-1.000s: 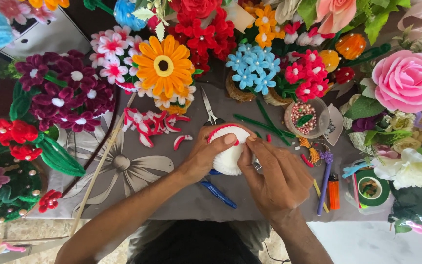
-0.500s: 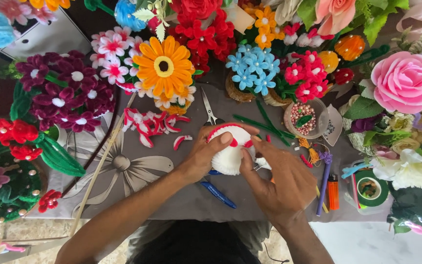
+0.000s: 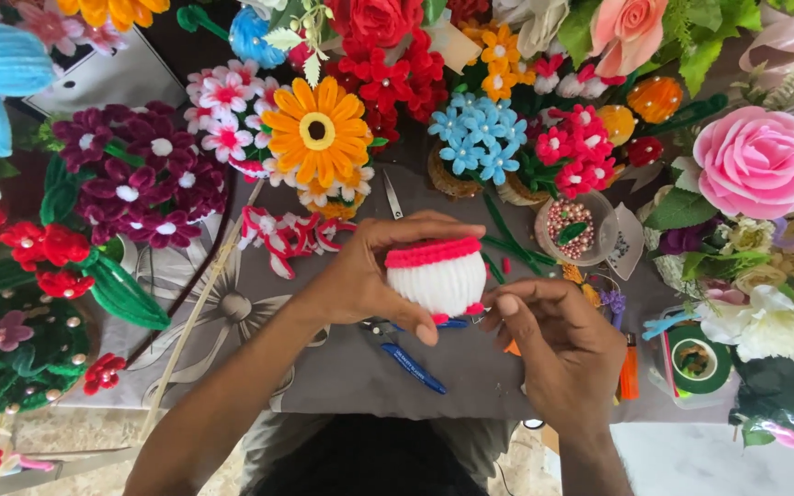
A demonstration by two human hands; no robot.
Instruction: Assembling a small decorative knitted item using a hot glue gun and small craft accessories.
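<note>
White fuzzy ball with red band (image 3: 437,276) — mid-scene, lifted above the grey cloth (image 3: 342,367) | my left hand (image 3: 365,276) wraps it, thumb under, fingers over the top | my right hand (image 3: 558,340) pinches its lower right edge | blue pen (image 3: 413,366) just near of it — orange flower (image 3: 317,131) far-left.

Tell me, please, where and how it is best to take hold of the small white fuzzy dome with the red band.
Grip the white dome probably by its rounded white sides, below the red band, coming from the left as the left hand does: thumb under, fingers over the top. Its ribbed, bulging body gives purchase, and this leaves the right edge free for the right hand.
</note>
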